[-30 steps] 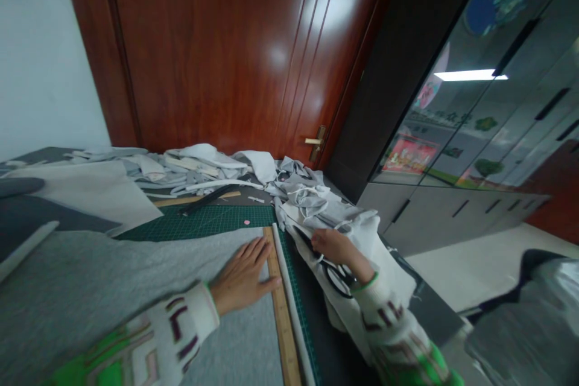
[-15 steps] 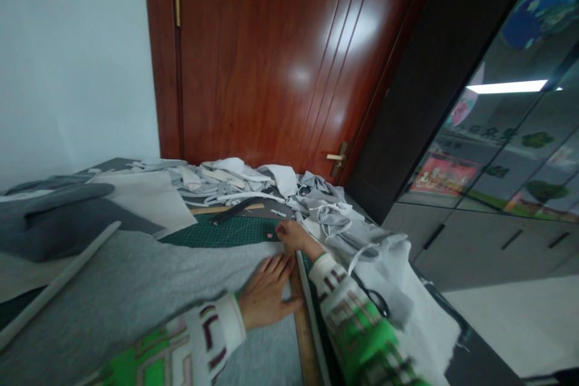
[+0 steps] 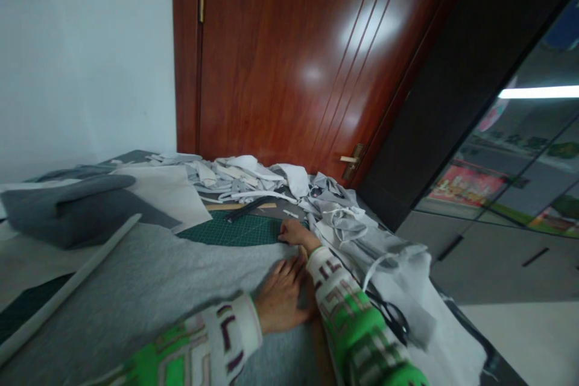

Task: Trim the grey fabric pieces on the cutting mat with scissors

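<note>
Grey cloth [image 3: 181, 289] is spread over a green cutting mat [image 3: 244, 229]. My left hand [image 3: 283, 295] lies on the cloth's right part, fingers spread, with its thumb and fingertips at a wooden ruler [image 3: 322, 350]. Beyond it, my right hand [image 3: 296, 234] is closed at the cloth's far edge, over the mat near the ruler's far end. What its fingers hold, if anything, is too small to tell. My right sleeve hides part of the ruler.
Pale fabric scraps [image 3: 253, 175] pile along the table's back and right side. Black-handled scissors [image 3: 395, 319] lie among them. Folded dark grey cloth [image 3: 76, 208] and a white strip [image 3: 72, 283] are at left. A door [image 3: 289, 72] stands behind.
The view has shifted, so the scene sits further right. My right hand is now over the spot where a small pink piece showed on the mat. My left hand stays on the cloth by the ruler.
</note>
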Tool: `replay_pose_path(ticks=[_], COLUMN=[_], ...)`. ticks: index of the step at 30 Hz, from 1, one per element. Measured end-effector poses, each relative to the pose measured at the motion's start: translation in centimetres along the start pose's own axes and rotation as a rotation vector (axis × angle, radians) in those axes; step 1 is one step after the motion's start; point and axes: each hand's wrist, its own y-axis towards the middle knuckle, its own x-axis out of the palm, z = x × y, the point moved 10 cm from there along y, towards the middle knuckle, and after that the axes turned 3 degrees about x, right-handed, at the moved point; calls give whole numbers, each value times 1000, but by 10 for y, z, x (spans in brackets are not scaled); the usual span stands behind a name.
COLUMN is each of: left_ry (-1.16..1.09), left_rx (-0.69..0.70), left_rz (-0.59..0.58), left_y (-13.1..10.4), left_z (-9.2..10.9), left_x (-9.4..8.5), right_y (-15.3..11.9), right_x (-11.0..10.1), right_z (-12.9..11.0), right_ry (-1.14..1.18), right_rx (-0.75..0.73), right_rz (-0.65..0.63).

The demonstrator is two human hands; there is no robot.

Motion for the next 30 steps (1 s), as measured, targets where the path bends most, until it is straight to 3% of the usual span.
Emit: replay_pose_path(ticks=[4,11,16,20,24,27,30], left_ry=[0,-1,8,15,18,28,34], left_rx=[-9,-21,-30,-36,-29,-19,-6], left_rz=[-24,-23,-35,-43,-47,-30,-7], left_y=[0,0,-1,-2,-2,-2,-1], left_z=[0,-3,-6,-5,-1,2,4], left_x=[0,2,6,5,1,-2,-3], right_y=[-5,-4,-7,-14,-45,-81,-110], right_x=[7,11,6,-11,-19,-1,17], right_z=[7,15,22,27,25,23,35], right_ry=[23,99,275,558,932,1171,1300], right_rx=[59,131,140,108,14,-44,-28], right_rz=[-97,-125,-47,96,202,156,180])
